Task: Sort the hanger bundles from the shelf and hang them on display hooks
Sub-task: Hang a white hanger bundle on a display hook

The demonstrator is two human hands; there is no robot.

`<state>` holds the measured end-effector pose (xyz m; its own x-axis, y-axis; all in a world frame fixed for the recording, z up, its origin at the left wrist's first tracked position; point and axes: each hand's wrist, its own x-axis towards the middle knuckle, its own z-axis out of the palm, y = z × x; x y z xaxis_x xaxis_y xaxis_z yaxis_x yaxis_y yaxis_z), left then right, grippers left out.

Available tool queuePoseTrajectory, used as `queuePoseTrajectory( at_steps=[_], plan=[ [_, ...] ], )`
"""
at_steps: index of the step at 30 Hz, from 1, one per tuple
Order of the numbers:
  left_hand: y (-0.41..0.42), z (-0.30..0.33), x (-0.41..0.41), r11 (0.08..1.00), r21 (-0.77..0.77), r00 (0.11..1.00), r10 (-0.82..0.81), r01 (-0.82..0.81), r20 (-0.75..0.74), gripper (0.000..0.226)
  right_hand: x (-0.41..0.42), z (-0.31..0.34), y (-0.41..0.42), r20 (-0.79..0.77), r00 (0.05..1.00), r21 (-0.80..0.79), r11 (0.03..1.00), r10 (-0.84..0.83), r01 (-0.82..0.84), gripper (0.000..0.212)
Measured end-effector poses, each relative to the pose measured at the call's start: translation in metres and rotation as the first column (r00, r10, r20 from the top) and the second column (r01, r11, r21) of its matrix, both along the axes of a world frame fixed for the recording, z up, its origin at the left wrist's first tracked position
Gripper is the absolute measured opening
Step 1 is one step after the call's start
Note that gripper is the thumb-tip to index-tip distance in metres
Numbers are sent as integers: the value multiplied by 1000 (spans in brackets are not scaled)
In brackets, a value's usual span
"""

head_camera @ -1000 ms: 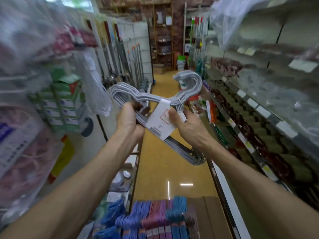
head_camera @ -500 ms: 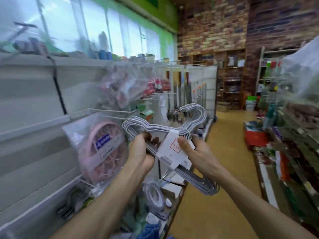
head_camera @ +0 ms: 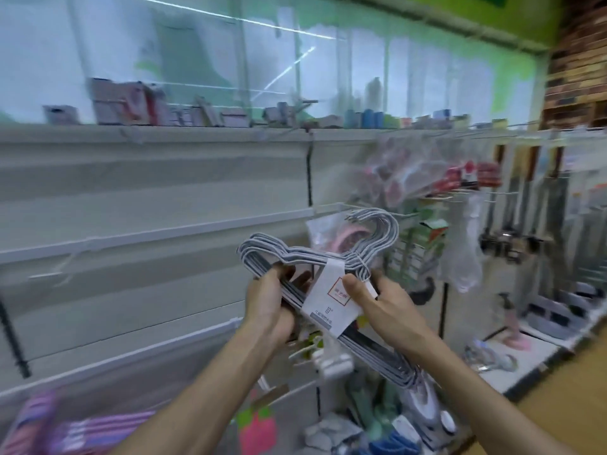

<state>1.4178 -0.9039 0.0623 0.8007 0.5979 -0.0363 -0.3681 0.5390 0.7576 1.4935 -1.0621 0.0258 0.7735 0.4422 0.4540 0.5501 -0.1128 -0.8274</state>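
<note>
I hold the hanger bundle (head_camera: 328, 277) in front of my chest with both hands, facing the wall shelving (head_camera: 157, 224). My left hand (head_camera: 267, 310) is curled around the lower bars near the left shoulder of the bundle; my right hand (head_camera: 384, 303) pinches the white label (head_camera: 331, 300) and the tied neck just below the hook ends (head_camera: 377, 231), thumb pressed on the label face. As I judge it, the step in hand is carrying the bundle to a free wire hook (head_camera: 331, 208) on the display panel. To do this well, I should keep the right-hand pinch close under the hook ends so that all of them stay stacked as one, support the weight with the left hand, bring the hook ends level with the tip of the wire hook, and slide them on together before letting go. A loose pinch would likely let single hangers fan out and snag on the bagged pink goods (head_camera: 335, 238) hanging just behind. Compared with half a second ago, my view has turned further left: the aisle floor and brick end wall have nearly left the picture, the pale shelving fills it, and the bundle sits in the same two-handed grip, now closer to the wire hooks.
</note>
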Motion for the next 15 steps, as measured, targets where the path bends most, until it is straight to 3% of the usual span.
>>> queuePoseTrajectory(
  at_steps=[3,15],
  plan=[
    [32,3,-41,994,11,994,104,-105,22,24,-26,4,39,2,994,-8,994,113,-113,65],
    [161,21,-186,932,36,931,356,-360,78,8,-135,32,192,20,926,-42,926,377,-376,74]
  ],
)
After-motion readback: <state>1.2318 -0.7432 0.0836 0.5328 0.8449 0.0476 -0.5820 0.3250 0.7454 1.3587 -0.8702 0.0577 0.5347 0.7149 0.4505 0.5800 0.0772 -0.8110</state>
